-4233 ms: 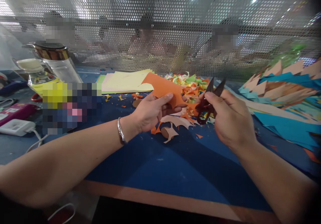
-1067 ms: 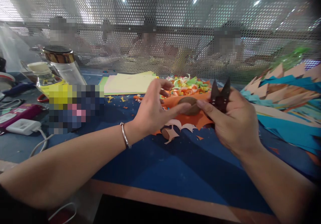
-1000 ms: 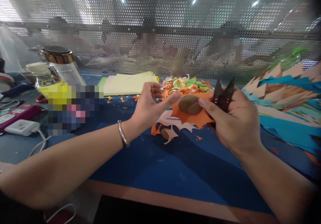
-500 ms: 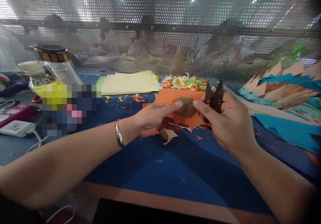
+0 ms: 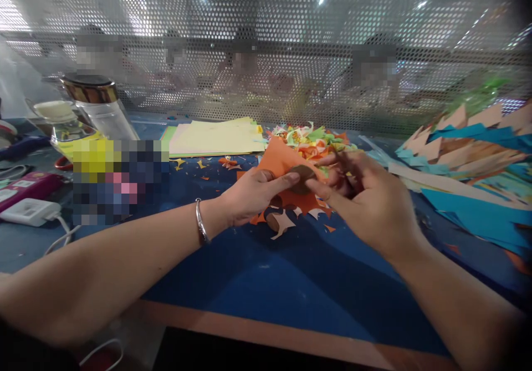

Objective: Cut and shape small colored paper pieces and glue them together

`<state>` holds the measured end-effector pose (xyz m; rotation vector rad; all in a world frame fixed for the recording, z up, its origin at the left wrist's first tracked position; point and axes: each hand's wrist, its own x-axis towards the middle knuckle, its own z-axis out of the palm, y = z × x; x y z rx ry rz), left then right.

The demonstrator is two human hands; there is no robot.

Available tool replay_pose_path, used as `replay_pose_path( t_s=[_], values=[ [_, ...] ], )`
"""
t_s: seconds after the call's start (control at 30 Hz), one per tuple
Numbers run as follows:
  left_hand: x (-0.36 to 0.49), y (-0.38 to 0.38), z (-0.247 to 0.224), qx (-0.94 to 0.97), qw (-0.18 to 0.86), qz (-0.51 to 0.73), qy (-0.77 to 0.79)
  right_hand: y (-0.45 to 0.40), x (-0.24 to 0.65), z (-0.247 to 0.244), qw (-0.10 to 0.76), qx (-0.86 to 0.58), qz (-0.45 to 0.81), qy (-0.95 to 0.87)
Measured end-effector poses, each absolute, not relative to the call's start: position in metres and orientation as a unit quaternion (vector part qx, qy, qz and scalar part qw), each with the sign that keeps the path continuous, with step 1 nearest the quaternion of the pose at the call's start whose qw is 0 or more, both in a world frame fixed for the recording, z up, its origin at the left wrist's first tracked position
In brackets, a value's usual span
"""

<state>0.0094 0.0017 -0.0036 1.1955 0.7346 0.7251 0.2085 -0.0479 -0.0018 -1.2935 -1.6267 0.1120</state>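
My left hand (image 5: 255,193) pinches a sheet of orange paper (image 5: 277,156) and a round brown disc (image 5: 302,181) lying on it, thumb on top. The sheet is tilted, with a jagged lower edge. My right hand (image 5: 369,204) is at the disc's right side, thumb tip by its rim. Dark thread snips (image 5: 352,187) sit within the curled right fingers, mostly hidden and blurred. Curved paper offcuts (image 5: 285,224) lie on the blue table under the sheet.
Behind the hands are a heap of coloured scraps (image 5: 311,138) and a pale paper stack (image 5: 216,136). Bottles (image 5: 103,116) and a white charger (image 5: 31,212) stand left. Pointed cut papers (image 5: 469,132) are piled right. A perforated metal screen (image 5: 291,93) closes off the back.
The orange sheet and disc have turned and tilted in my left hand. My right fingers have shifted, and the snips' blades, upright before, are now largely hidden.
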Motion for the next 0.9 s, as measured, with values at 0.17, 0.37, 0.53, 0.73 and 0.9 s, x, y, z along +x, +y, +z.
replay_pose_path(
  t_s=[0.17,0.37,0.53,0.73,0.9],
  values=[
    [0.0122,-0.0028,0.0011,0.518,0.723,0.326,0.320,-0.0448,0.2145,-0.0103,0.392,-0.542,0.074,-0.740],
    [0.0124,-0.0045,0.0039,0.493,0.740,0.335,0.310,-0.0475,0.2159,-0.0089,0.380,-0.542,0.044,-0.748],
    [0.0117,-0.0034,0.0012,0.483,0.749,0.319,0.321,-0.0485,0.2108,-0.0070,0.386,-0.549,0.054,-0.739],
    [0.0122,-0.0008,0.0018,0.461,0.757,0.318,0.337,-0.0484,0.2126,-0.0080,0.390,-0.542,0.054,-0.743],
    [0.0112,0.0041,0.0049,0.439,0.764,0.340,0.328,-0.0493,0.2154,-0.0120,0.374,-0.528,0.088,-0.757]
  ],
)
